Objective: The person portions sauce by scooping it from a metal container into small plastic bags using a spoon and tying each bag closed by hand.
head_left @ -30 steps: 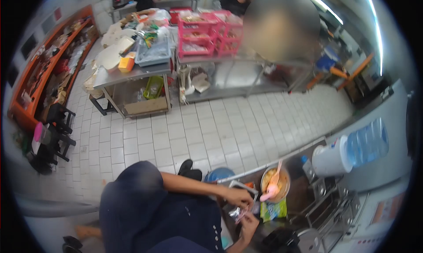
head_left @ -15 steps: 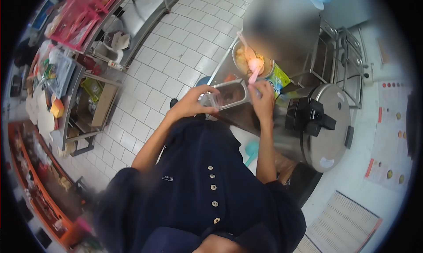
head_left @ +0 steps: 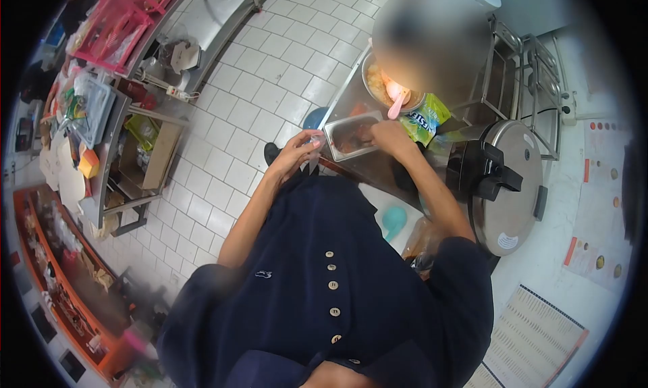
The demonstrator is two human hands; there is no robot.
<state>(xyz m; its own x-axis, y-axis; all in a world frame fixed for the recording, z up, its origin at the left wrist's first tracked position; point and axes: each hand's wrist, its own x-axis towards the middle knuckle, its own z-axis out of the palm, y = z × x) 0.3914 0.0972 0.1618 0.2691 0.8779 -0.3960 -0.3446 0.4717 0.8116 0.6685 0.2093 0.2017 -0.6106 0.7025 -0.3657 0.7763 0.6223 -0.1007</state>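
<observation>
A small clear plastic bag [head_left: 314, 149] is in my left hand [head_left: 295, 155], its fingers closed on the film. Just right of it stands a rectangular metal tray [head_left: 335, 157] with reddish-brown food inside. My right hand [head_left: 391, 139] reaches over the tray's right end, fingers curled down into it; I cannot tell what they grip. Behind the tray is a round metal pot [head_left: 368, 69] of yellowish food, with a pink ladle [head_left: 397, 103] resting in it. A green Nestle packet [head_left: 426, 118] lies beside the pot, close to my right hand.
A large steel pressure cooker [head_left: 509, 185] with a black handle stands at the right. A turquoise ladle [head_left: 394, 220] lies nearer my body. Left, across the tiled floor [head_left: 229, 111], stands a shelf unit with a blue plastic basket [head_left: 98, 111]. Printed sheets [head_left: 536, 334] hang on the right wall.
My right hand has moved down from above the tray's right rim into the tray. My left hand has shifted left with the plastic bag, away from the tray.
</observation>
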